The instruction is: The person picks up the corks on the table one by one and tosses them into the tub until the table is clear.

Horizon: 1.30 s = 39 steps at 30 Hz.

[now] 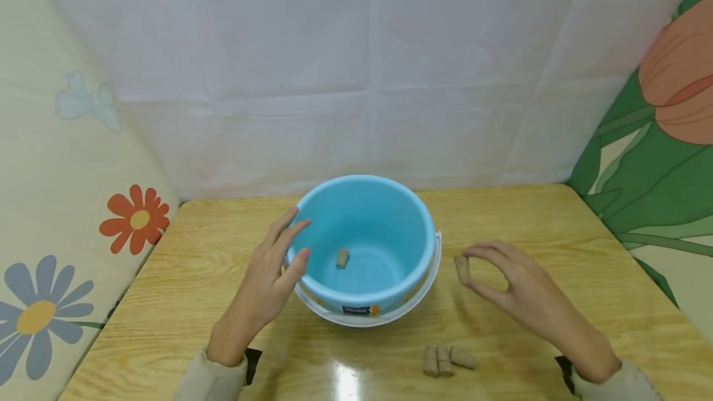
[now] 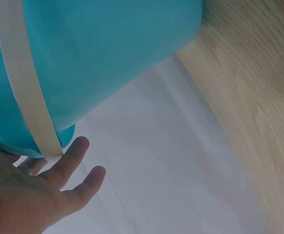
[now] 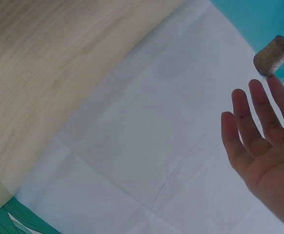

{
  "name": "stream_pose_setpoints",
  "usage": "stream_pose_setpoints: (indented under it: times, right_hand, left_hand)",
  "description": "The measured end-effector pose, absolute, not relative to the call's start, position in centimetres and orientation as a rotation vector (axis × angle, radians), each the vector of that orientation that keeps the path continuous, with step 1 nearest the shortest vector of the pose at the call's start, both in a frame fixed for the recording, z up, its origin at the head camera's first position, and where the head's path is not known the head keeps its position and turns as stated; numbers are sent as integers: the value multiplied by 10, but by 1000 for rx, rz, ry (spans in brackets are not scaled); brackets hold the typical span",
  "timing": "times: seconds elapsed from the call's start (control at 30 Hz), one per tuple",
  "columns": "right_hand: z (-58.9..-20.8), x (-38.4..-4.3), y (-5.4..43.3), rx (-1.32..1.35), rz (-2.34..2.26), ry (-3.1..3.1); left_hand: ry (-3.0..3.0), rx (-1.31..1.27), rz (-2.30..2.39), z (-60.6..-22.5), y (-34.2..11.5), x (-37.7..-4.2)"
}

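Observation:
A light-blue bucket (image 1: 364, 296) with a white handle (image 1: 370, 322) stands upright on the table. Inside it, one cork (image 1: 342, 258) lies on the bottom. My left hand (image 1: 267, 280) rests at the bucket's left rim, fingers spread and fairly straight; the left wrist view shows two fingers (image 2: 73, 153) extended past the rim beside the handle. To the right of the bucket, my right hand (image 1: 520, 289) pinches another cork (image 1: 462, 270) between thumb and index finger, above the table. The other fingers (image 3: 242, 117) of that hand are extended in the right wrist view.
Several corks (image 1: 444, 361) lie together on the wooden table (image 1: 223, 252) in front of the bucket, to its right. A white cloth (image 1: 278, 79) hangs behind the table. Flower-patterned panels (image 1: 56, 203) stand on both sides.

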State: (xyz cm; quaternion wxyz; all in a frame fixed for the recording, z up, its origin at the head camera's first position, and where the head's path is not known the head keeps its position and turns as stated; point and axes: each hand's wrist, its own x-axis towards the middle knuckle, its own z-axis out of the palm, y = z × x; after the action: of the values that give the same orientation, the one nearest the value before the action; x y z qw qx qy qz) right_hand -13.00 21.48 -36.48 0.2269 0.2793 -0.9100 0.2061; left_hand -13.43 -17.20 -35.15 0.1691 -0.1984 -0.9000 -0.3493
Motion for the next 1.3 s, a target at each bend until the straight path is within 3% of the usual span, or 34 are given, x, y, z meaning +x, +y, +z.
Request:
stream_pose_setpoints:
  times: [1.3]
  right_hand:
    - [-325,-135,193,903,718,-2226]
  left_hand:
    - [-2554,-565,-990,-352,-172,-135]
